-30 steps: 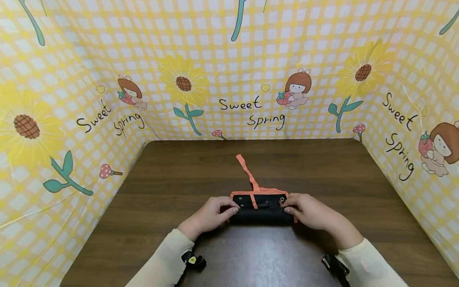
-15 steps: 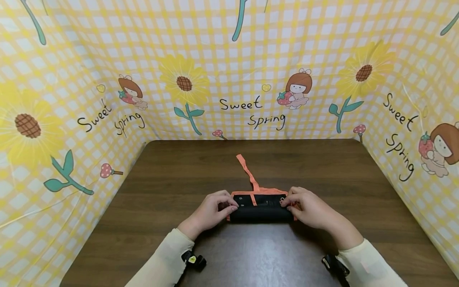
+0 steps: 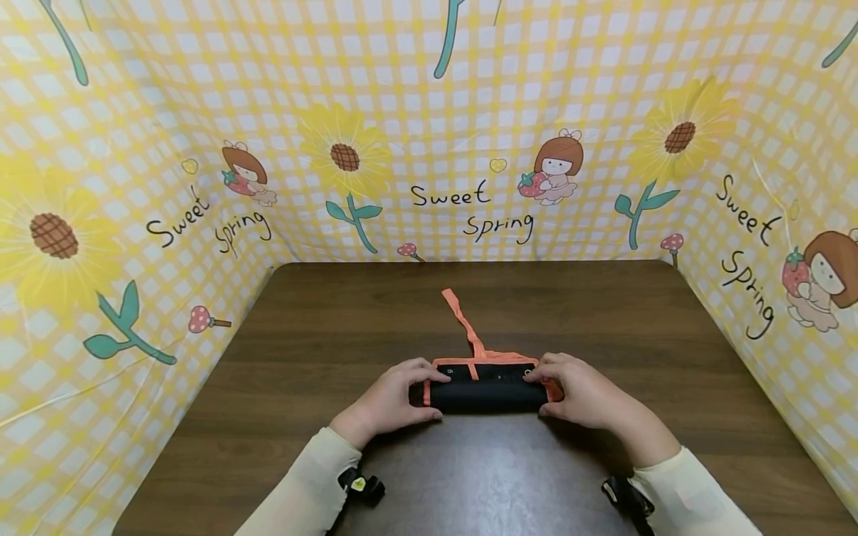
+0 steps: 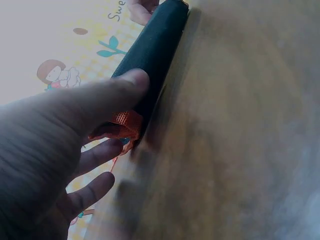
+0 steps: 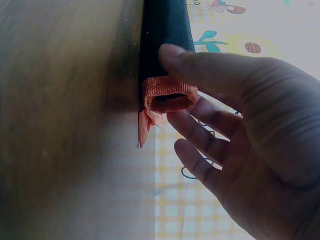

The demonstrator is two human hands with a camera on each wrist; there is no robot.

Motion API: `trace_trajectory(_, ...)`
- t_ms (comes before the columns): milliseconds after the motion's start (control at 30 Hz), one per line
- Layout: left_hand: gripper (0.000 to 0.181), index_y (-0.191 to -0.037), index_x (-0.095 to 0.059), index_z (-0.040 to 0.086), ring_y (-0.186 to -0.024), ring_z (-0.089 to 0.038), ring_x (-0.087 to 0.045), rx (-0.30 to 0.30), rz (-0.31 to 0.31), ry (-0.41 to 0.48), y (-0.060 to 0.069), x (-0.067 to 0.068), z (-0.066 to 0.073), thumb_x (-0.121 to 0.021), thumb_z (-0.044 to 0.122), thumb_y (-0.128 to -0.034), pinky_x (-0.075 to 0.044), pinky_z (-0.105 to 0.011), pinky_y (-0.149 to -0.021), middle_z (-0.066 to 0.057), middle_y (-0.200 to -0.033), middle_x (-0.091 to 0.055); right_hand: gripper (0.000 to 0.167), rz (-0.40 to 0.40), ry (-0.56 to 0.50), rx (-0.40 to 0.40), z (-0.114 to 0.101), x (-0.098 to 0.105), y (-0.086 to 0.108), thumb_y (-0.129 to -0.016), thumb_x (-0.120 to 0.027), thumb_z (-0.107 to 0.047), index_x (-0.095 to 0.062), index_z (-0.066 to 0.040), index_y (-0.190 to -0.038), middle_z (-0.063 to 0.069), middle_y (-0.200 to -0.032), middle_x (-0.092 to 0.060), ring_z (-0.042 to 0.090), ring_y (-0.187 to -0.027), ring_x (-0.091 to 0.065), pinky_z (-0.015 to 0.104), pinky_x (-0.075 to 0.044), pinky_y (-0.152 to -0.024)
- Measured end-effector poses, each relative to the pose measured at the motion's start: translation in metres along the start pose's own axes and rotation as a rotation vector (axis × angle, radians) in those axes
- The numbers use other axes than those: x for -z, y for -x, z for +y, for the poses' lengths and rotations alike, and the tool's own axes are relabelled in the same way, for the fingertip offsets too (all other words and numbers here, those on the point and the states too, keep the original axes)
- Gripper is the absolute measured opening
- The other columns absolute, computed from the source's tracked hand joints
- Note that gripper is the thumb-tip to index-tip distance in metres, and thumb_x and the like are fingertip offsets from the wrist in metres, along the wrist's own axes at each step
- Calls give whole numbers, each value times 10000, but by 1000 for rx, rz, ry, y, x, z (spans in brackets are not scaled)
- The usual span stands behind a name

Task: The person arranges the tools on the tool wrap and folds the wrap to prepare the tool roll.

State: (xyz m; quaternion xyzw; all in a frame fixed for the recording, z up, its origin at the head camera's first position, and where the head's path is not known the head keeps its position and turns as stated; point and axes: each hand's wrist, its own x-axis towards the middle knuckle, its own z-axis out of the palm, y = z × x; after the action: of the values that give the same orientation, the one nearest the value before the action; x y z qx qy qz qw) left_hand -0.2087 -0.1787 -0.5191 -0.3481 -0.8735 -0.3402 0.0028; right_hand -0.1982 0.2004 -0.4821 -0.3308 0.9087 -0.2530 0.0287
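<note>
A black fabric tool roll with orange trim lies partly rolled on the table, its thick rolled part toward the person. My left hand holds the left end, thumb on the near side and fingers over the top. At the other end my right hand grips in the same way. Beyond the roll, a flat strip with printed markings shows, and a loose orange tie strap stretches away from it. In the right wrist view the orange-edged end forms an open loop. The left wrist view shows the thumb pressed on the black fabric.
The brown wooden table spreads around the roll. A yellow checked cloth with flowers and "Sweet Spring" lettering walls the back and both sides. A black wrist camera is strapped to the left sleeve, another to the right.
The rolled part has turned away from the person, covering more of the printed strip. Both thumbs have moved from the top of the roll down to its near side. The strap stays put.
</note>
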Motion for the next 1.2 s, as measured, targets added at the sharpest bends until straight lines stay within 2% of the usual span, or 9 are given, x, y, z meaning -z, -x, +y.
trace_trajectory(167, 538, -1304, -722, 278, -1162, -84, -598, 3, -2, -21, 0, -1, -1, -938, 264, -812, -507, -371, -1011, 141, -1229, -624, 514, 13, 29, 28, 2, -1, 1, -761, -941, -84, -753, -192, -1227, -103, -1030, -600, 159, -918, -523, 364, -458, -785)
trace_trajectory(333, 489, -1293, -727, 258, -1126, -84, -614, -32, 20, -49, 0, -2, 0, -913, 269, -841, -514, -374, -998, 127, -1220, -644, 439, 28, 36, 47, 3, -3, 1, -807, -907, -80, -740, -192, -1198, -120, -974, -583, 145, -913, -526, 380, -475, -805)
trace_trajectory(467, 477, -1292, -725, 260, -1124, -79, -610, -54, 30, -68, 0, -2, 0, -904, 287, -850, -509, -374, -1000, 126, -1203, -656, 390, 28, 1, 29, 4, -3, 1, -850, -872, -86, -714, -185, -1193, -94, -1073, -649, 113, -961, -569, 412, -525, -877)
trace_trajectory(567, 464, -1287, -724, 268, -1122, -76, -608, -62, 39, -72, 0, -2, 0, -896, 300, -857, -509, -375, -996, 133, -1183, -668, 361, 16, -51, 1, 6, -3, 1, -884, -844, -89, -699, -183, -1201, -81, -1111, -674, 117, -937, -595, 390, -536, -855)
trace_trajectory(667, 437, -1275, -727, 263, -1077, -68, -615, -65, 46, -60, 1, -1, 0, -883, 304, -869, -523, -367, -955, 145, -1151, -680, 319, -6, -109, -21, 7, -2, 2, -925, -811, -109, -685, -190, -1207, -97, -1072, -667, 145, -856, -589, 339, -518, -775)
trace_trajectory(767, 396, -1260, -731, 273, -1026, -54, -612, -50, 46, -37, 1, -1, 0, -863, 317, -889, -530, -348, -905, 158, -1123, -680, 284, -13, -154, -28, 7, 0, 3, -958, -783, -124, -674, -186, -1213, -104, -1043, -656, 142, -828, -581, 326, -513, -738)
trace_trajectory(900, 336, -1228, -740, 290, -969, -46, -608, -12, 38, -6, 2, -1, 0, -839, 327, -910, -529, -325, -858, 168, -1074, -669, 251, 7, -183, -14, 7, 2, 5, -995, -742, -139, -654, -162, -1230, -91, -1055, -658, 93, -876, -596, 338, -534, -767)
trace_trajectory(1000, 296, -1205, -753, 286, -978, -43, -622, 16, 27, 11, 2, -1, 0, -824, 335, -922, -533, -325, -873, 172, -1069, -678, 216, 10, -195, -12, 8, 2, 5, -1026, -706, -170, -649, -177, -1234, -86, -1056, -663, 89, -887, -598, 328, -530, -772)
trace_trajectory(1200, 250, -1212, -761, 279, -1033, -54, -642, 56, 0, 39, 2, 0, 2, -758, 347, -971, -538, -351, -920, 151, -1099, -703, 170, -58, -290, -46, 8, 3, 6, -1068, -639, -197, -633, -195, -1238, -18, -977, -680, 145, -795, -647, 314, -534, -712)
